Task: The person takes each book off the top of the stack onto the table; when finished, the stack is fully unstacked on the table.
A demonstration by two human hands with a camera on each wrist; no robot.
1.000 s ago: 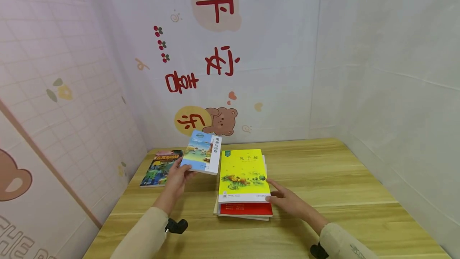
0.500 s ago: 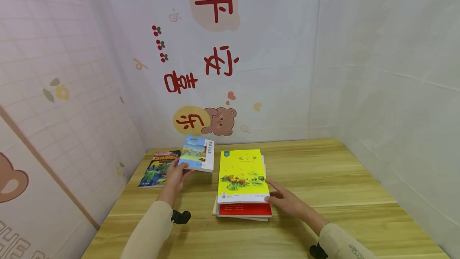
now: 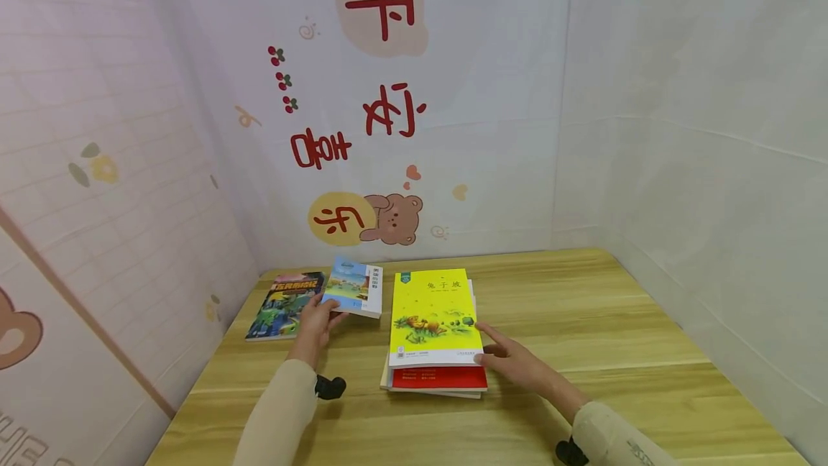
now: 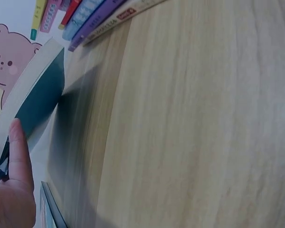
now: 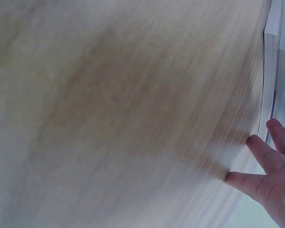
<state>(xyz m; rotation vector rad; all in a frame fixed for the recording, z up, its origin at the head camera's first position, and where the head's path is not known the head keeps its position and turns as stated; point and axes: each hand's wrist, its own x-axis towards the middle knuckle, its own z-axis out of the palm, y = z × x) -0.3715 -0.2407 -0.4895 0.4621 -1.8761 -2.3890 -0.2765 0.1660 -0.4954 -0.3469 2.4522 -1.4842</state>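
Note:
In the head view my left hand (image 3: pixel 315 322) grips the near left corner of a blue-and-white paperback book (image 3: pixel 352 290), thumb on its cover. The left wrist view shows the book (image 4: pixel 38 90) tilted, raised off the tabletop, with a finger along its underside. My right hand (image 3: pixel 514 359) touches the right side of a book stack, fingers extended. On top of that stack lies a yellow book (image 3: pixel 435 322), with a red book (image 3: pixel 440 378) showing below it. In the right wrist view fingertips of the hand (image 5: pixel 270 175) meet the tabletop and the page edges.
A dark, colourful book (image 3: pixel 284 308) lies at the far left of the wooden table (image 3: pixel 550 308), partly behind the held one. Patterned white cloth (image 3: pixel 491 128) hangs behind the table and along both sides.
My left hand has carried the blue-and-white book left and lower, closer to the dark book and farther from the stack. My right hand stays at the stack's side.

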